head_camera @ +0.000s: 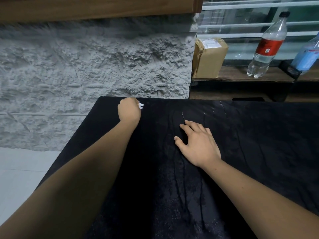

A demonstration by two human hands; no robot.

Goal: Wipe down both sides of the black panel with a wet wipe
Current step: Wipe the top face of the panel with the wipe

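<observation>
The black panel (pixel 250 144) lies flat and fills the lower right of the head view, its surface streaked with damp marks. My left hand (pixel 129 109) is at the panel's far left corner, fingers curled round a white wet wipe (pixel 141 105), of which only a small tuft shows. My right hand (pixel 198 144) rests flat on the middle of the panel with its fingers spread.
A rough grey stone wall (pixel 95 66) rises just beyond the panel's far edge. At the back right a wooden shelf (pixel 241 75) carries a cardboard parcel (pixel 208 57), a clear bottle with a red label (pixel 265 47) and a blue bottle (pixel 307 56). Pale floor tiles (pixel 20 169) lie left.
</observation>
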